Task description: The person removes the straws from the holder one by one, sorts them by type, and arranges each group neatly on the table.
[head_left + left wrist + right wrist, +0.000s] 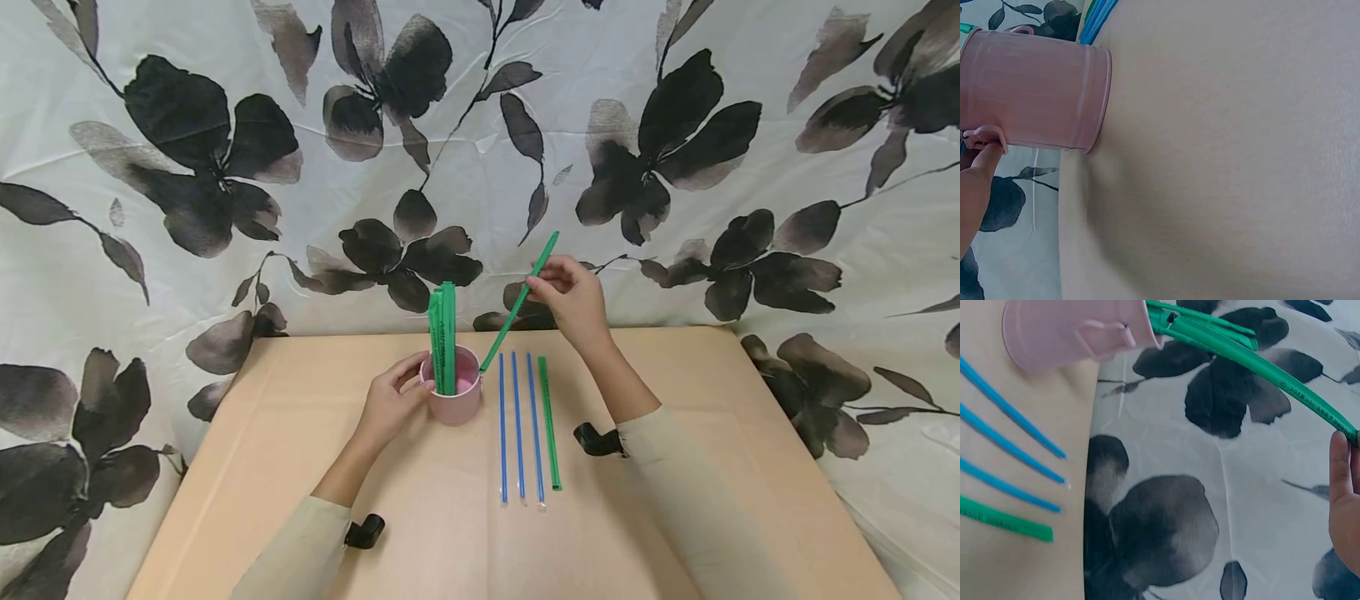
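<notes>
A pink cup [454, 408] with small handles stands on the table, holding several green wrapped straws [442, 333] upright. My left hand [392, 400] grips the cup at its left side; in the left wrist view a finger [988, 159] hooks at the handle. Between thumb and fingers my right hand [573, 296] pinches one more green wrapped straw [1260, 365], slanted, its lower end right at the cup's rim. To the right of the cup lie three blue straws [517, 425] in clear wrappers and one green wrapped straw [550, 425], side by side.
The light wooden-toned table [435, 517] ends behind the cup, against a white cloth [525, 50] with dark flowers. Black wrist cameras [365, 532] sit by both sleeves, close over the tabletop.
</notes>
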Available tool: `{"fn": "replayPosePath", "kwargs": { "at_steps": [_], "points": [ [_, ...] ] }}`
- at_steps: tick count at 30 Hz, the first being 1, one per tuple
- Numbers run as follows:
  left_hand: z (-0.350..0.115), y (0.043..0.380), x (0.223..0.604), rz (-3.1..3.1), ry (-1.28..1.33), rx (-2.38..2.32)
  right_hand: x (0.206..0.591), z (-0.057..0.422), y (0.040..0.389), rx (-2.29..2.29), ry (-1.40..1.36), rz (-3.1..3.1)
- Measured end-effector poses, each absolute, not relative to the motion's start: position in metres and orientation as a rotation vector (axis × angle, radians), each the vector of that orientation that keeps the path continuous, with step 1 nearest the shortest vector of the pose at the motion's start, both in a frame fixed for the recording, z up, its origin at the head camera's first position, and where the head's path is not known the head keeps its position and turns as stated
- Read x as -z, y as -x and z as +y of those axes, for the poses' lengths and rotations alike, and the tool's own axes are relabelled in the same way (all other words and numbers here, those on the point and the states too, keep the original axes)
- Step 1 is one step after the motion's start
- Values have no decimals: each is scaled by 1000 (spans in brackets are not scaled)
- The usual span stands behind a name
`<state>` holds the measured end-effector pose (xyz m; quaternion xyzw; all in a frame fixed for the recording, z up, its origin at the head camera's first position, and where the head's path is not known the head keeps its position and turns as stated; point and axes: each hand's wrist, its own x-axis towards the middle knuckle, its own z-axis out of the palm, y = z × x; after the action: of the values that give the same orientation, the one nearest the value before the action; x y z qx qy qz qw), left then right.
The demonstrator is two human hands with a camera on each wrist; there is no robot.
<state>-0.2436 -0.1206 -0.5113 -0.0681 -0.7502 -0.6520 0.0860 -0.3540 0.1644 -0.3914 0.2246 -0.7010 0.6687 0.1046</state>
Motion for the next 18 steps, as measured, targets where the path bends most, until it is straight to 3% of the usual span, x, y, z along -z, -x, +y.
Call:
{"fn": "replayPosePath", "kwargs": {
  "at_steps": [18],
  "points": [
    [-122, 242, 510, -2248, 198, 1954, 409, 220, 351, -1880, -476, -2265]
  ]
}}
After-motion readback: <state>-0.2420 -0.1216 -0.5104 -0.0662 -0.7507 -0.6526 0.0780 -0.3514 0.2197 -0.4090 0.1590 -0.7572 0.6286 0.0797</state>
